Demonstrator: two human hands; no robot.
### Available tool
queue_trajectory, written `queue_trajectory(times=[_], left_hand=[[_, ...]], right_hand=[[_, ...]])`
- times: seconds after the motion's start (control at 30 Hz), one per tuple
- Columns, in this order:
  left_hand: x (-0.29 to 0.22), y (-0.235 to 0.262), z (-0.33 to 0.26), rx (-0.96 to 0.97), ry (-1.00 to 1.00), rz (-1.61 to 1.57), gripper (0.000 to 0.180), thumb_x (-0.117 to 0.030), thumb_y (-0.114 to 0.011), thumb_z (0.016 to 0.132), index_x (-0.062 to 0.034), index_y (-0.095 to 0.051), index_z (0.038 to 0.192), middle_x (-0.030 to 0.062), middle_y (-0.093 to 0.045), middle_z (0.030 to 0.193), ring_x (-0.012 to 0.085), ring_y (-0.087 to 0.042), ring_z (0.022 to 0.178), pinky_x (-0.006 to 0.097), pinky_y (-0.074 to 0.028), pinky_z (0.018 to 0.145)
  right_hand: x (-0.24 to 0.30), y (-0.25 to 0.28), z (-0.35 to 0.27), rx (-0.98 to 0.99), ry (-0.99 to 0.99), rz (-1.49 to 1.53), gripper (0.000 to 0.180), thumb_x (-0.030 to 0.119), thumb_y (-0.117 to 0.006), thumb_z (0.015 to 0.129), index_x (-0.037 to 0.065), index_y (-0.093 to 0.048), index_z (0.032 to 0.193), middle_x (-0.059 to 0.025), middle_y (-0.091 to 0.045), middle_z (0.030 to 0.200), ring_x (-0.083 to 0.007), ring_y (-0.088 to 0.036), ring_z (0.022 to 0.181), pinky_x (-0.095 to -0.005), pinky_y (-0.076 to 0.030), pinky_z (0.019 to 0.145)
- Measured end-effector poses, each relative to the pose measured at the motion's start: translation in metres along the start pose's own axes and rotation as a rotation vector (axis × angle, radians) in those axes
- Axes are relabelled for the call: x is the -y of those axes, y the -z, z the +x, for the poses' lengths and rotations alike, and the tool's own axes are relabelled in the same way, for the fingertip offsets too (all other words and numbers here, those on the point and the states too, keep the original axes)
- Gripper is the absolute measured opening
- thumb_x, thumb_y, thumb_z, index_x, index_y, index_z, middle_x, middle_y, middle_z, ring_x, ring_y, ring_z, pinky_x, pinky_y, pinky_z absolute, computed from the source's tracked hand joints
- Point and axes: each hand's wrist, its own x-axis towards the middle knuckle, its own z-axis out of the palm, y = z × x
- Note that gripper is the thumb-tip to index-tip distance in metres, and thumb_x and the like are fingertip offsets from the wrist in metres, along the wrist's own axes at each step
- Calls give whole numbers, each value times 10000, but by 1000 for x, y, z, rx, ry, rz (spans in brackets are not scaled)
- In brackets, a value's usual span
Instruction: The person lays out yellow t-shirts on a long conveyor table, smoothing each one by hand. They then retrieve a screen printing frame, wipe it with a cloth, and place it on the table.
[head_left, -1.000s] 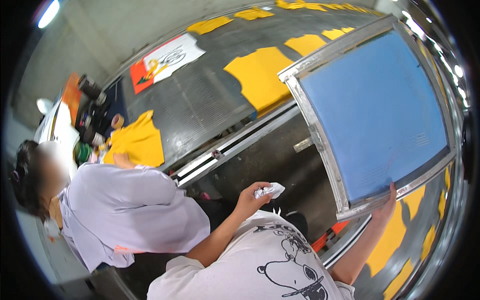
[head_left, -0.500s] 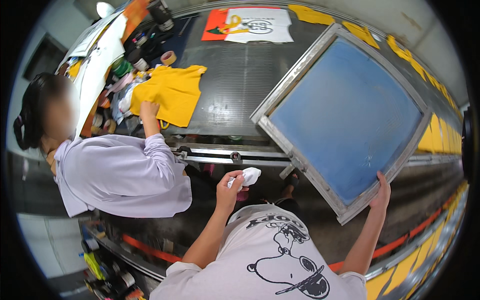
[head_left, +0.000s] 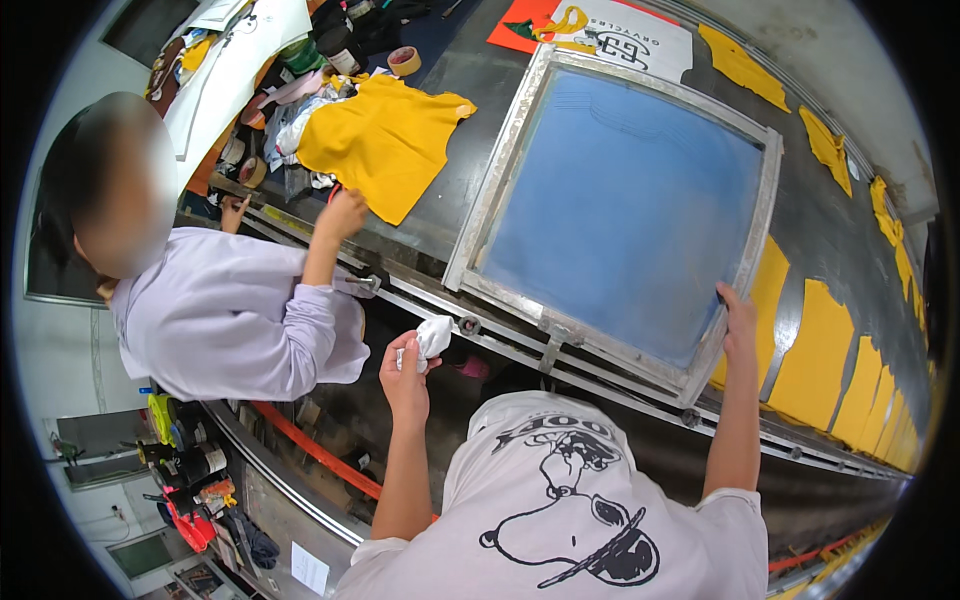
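My right hand [head_left: 738,318] grips the lower right side of a large screen printing frame [head_left: 625,215], a worn metal border around blue mesh. The frame is over the near edge of the long dark table, its near side above the metal rail. In my left hand [head_left: 407,378] a crumpled white cloth [head_left: 431,338] is pinched between thumb and fingers, in front of the rail. A yellow fabric piece [head_left: 385,140] lies on the table left of the frame. Another person's hand [head_left: 343,213] is at its near edge, with something red beside the fingers.
The co-worker [head_left: 235,310] in a pale lilac shirt stands close on my left. Yellow fabric pieces [head_left: 812,350] lie along the table to the right. A white printed piece [head_left: 635,38] lies behind the frame. Tape rolls [head_left: 404,61] and bottles clutter the table's left end.
The screen frame has moved left and turned squarer to the table edge, with my right hand still on it. My left hand and the cloth shifted left. The view turned as well.
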Motion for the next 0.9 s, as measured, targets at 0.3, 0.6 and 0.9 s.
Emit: queue_trajectory(times=[0.3,0.6,0.9], left_hand=[[-13,-26,54,5,-1,33,273,-201,-580,1013,9,-571,1188,107,-665,1073,178,-675,871,312,-577,698],[-36,-45,90,22,-40,88,297,-199,-584,1007,20,-556,1206,121,-654,1098,185,-669,915,312,-569,704],[-47,-50,117,73,-66,67,285,-190,-612,992,5,-575,1197,135,-647,1125,203,-667,949,326,-568,720]], right_hand=[[-32,-27,40,-86,-21,-206,515,225,-750,854,-93,-606,1232,-161,-669,1162,-235,-636,1021,-359,-494,908],[-33,-38,41,-41,-35,-154,539,225,-746,872,-87,-579,1278,-150,-649,1221,-225,-627,1052,-352,-482,937],[-42,-97,17,-185,204,-550,681,402,-730,874,-129,-550,1258,-259,-672,1129,-347,-648,1068,-387,-478,939]])
